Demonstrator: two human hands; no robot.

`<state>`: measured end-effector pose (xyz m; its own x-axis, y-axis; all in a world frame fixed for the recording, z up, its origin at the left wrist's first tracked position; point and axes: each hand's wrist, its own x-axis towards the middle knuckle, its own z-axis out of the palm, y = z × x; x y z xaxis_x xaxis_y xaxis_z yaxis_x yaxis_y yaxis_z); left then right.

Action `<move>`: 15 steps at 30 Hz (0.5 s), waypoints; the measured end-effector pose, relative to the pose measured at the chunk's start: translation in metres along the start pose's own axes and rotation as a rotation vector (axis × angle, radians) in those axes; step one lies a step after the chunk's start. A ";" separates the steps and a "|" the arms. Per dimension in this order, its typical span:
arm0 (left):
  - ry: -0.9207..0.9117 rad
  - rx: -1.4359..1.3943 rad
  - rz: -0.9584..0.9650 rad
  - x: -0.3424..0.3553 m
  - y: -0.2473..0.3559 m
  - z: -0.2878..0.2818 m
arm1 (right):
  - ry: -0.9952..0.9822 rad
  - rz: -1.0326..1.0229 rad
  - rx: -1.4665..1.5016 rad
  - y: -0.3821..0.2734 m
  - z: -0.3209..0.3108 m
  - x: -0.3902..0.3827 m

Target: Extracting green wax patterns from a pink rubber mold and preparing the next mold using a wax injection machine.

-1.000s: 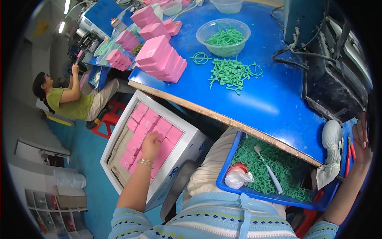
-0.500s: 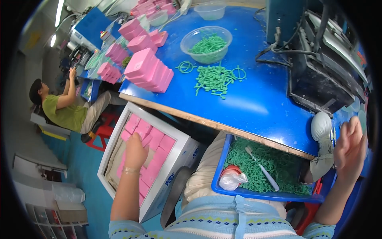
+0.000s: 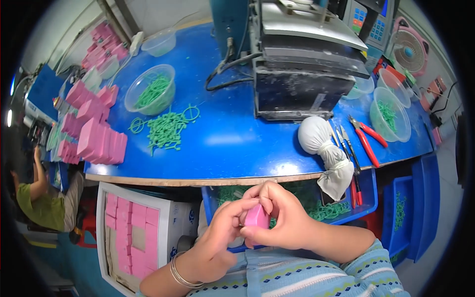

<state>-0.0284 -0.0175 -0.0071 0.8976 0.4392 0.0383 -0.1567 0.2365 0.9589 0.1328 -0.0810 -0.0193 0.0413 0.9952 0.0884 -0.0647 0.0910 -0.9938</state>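
Observation:
Close in front of my body, both hands meet around a small pink block (image 3: 258, 217). My left hand (image 3: 217, 236), with bangles at its wrist, is closed on the block's left side. My right hand (image 3: 288, 218) grips it from the right, its thumb along the lower side. Fingers cover much of the block. Below the hands and partly hidden by them is a blue bin (image 3: 372, 195) of green ring-like pieces. To the left stands a white box (image 3: 102, 237) with rows of similar pink blocks (image 3: 151, 242) inside.
On the blue table (image 3: 227, 158) stand a bowl of green pieces (image 3: 157, 91), a green pile (image 3: 166, 129), stacked pink blocks (image 3: 101, 143) and a black machine (image 3: 304, 91). A tied white cloth bag (image 3: 312, 136) and red-handled pliers (image 3: 367, 143) lie right. A person (image 3: 42, 200) sits far left.
My left hand has left the white box, and my right hand has come down from the far right. They now meet on a pink block. The view has turned to the right.

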 end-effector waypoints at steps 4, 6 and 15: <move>0.111 0.450 0.110 0.002 0.002 0.006 | -0.056 0.076 0.302 0.006 -0.004 0.000; 0.196 0.893 0.239 0.007 0.005 0.006 | -0.020 0.089 0.332 0.004 0.002 0.002; 0.247 1.017 0.332 0.013 0.005 0.001 | -0.196 0.012 0.000 0.004 -0.012 0.004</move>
<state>-0.0165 -0.0115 -0.0019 0.7485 0.5370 0.3891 0.1395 -0.7012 0.6992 0.1450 -0.0776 -0.0235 -0.1548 0.9840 0.0882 -0.0635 0.0792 -0.9948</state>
